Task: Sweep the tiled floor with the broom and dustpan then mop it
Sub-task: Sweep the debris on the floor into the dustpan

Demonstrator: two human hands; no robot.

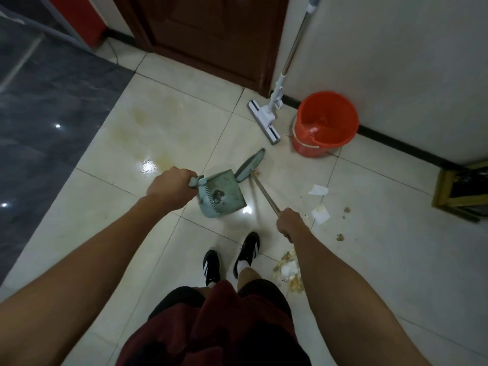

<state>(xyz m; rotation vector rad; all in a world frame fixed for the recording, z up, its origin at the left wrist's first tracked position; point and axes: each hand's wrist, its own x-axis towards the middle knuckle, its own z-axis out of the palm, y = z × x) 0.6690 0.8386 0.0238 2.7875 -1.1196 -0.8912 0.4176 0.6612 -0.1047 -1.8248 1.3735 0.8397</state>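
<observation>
Now — broom [250, 165], dustpan [224, 196] in hand.

- The dustpan [224, 194] is pale green with dark specks.
- The broom [249, 165] head is green too, and its stick is brown.
- The floor [184, 122] has shiny cream tiles with yellow stains.
- The bucket [324, 122] is bright orange-red.
- The mop [264, 121] is white with a grey pad and a silver pole.
- The door [211, 30] is dark brown.
- The shoes [247, 250] are black with white stripes.
- The paper scraps [318, 190] are white.
</observation>
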